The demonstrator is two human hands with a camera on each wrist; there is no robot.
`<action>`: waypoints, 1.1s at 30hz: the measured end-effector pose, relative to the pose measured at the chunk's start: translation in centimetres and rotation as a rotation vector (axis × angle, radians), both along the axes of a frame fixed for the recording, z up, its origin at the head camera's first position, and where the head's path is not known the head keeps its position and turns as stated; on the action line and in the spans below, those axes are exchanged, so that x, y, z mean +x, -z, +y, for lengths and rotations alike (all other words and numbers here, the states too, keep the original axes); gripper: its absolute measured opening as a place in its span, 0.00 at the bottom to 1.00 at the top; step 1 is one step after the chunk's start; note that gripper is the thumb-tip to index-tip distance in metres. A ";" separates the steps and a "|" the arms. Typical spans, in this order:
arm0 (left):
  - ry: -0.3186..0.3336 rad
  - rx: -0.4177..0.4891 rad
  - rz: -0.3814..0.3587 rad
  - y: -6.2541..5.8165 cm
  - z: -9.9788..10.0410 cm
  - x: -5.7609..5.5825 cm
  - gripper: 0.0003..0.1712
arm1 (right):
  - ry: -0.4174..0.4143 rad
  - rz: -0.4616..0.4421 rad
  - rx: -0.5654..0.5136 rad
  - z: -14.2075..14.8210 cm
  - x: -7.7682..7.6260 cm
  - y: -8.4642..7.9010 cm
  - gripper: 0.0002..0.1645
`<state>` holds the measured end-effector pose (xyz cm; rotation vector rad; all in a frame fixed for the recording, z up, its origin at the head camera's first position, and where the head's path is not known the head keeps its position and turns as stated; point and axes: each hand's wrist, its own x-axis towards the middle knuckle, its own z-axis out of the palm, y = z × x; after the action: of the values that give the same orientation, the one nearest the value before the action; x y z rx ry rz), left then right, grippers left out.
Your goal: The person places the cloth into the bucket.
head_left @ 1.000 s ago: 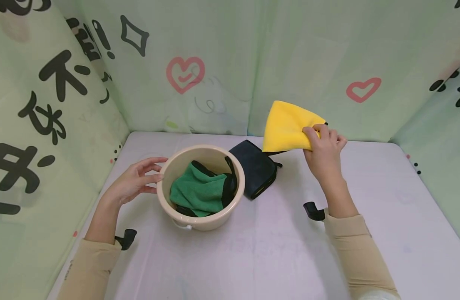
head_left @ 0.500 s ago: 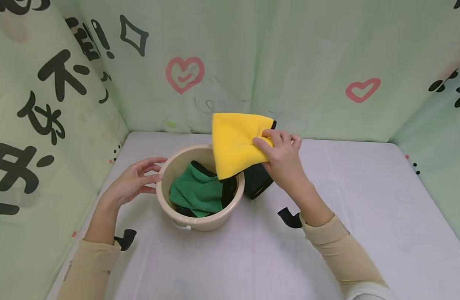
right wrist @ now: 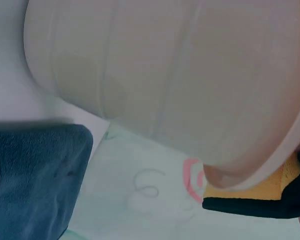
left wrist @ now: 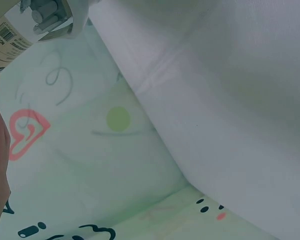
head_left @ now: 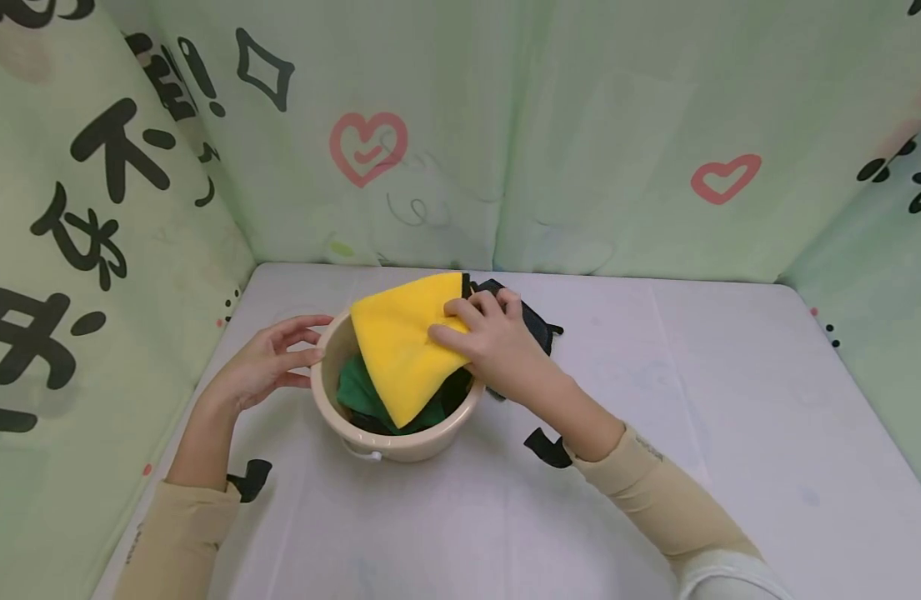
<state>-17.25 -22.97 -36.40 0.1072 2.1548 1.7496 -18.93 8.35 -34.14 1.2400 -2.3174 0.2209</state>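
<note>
My right hand (head_left: 498,346) pinches a folded yellow cloth (head_left: 407,342) with dark edging. The cloth hangs over the cream bucket (head_left: 411,450), its lower corner inside the opening. A green cloth (head_left: 358,387) with black edging lies in the bucket, partly covered by the yellow one. At the bucket's left side, my left hand (head_left: 261,362) touches the rim with its fingertips, fingers spread and not wrapped round it. In the right wrist view the bucket wall (right wrist: 155,65) fills much of the picture, with the cloth's yellow and dark edge (right wrist: 245,200) beyond its rim.
A dark folded cloth (head_left: 537,327) with a small loop lies behind and right of the bucket, partly behind my right hand. The white table (head_left: 618,525) meets green printed curtains (head_left: 603,125) at the back and sides. The bucket's white handle (head_left: 361,451) hangs in front.
My right hand has carried the yellow cloth leftward and down from the right of the bucket to over its opening. My left hand stays at the rim.
</note>
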 end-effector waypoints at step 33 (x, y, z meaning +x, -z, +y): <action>0.001 -0.014 0.001 -0.1 0.2 0.1 0.33 | -0.026 -0.368 0.581 -5.3 -0.8 0.3 0.22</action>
<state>-17.11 -22.81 -36.29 0.1050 2.1671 1.7336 -19.76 3.08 -34.43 1.6090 -2.8008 -0.2609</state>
